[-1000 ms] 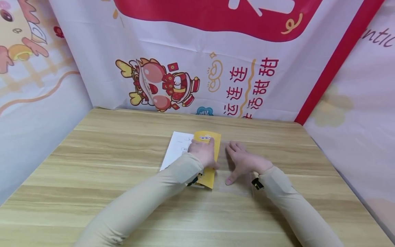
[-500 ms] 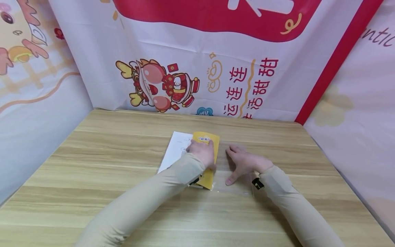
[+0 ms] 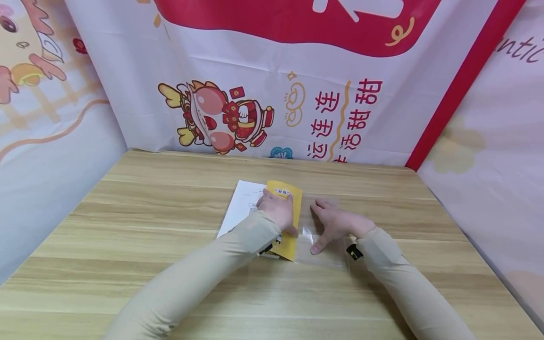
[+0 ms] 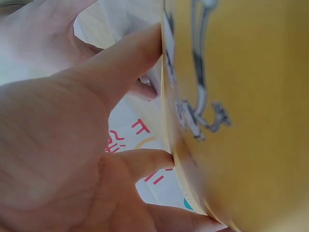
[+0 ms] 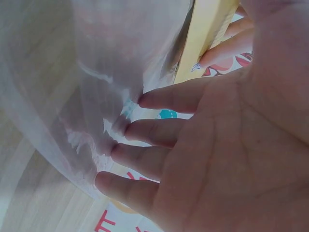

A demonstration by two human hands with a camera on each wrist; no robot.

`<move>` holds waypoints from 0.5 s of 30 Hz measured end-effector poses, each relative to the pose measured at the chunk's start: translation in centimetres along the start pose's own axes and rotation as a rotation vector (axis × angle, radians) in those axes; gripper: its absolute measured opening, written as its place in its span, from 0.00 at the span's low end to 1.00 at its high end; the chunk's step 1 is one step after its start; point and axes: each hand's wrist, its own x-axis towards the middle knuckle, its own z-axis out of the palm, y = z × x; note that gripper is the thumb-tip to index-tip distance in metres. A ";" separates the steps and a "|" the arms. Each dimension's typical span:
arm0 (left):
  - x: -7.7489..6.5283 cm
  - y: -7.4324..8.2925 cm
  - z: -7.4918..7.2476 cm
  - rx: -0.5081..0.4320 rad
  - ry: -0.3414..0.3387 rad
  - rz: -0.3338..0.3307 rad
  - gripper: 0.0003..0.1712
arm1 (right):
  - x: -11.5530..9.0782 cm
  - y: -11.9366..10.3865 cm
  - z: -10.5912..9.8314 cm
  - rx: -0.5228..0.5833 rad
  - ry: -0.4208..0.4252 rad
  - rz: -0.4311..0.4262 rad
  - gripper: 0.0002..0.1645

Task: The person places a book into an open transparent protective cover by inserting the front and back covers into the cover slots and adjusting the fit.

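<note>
My left hand (image 3: 277, 210) rests with spread fingers on a yellow printed paper sheet (image 3: 288, 248), which overlaps a white printed sheet (image 3: 242, 200) on its left. In the left wrist view, its thumb and fingertips touch the face of the yellow sheet (image 4: 251, 121), which bows upward. On the right, my right hand (image 3: 337, 224) lies palm down on a clear plastic sleeve (image 3: 306, 245), thumb spread toward me. The right wrist view shows its straight fingers pressing the wrinkled plastic (image 5: 43, 96). The sleeve's left edge meets the yellow sheet's right side.
Everything lies on a wood-grain table (image 3: 170, 198). Behind it hangs a printed white and red cloth (image 3: 255, 61). More printed cloth (image 3: 488, 198) lines the right side, and another panel (image 3: 55, 165) the left.
The yellow sheet and my left hand shift slightly left, then a little back right. A bright glare appears on the plastic between the hands. My right hand stays in place.
</note>
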 end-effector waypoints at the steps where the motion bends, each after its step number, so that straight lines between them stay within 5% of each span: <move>1: -0.1 0.0 -0.1 0.002 0.000 0.001 0.63 | 0.0 0.0 0.0 -0.002 0.003 -0.004 0.81; 15: -0.9 -0.7 -0.6 -0.011 -0.037 0.029 0.61 | 0.1 0.2 0.0 0.014 -0.002 -0.004 0.81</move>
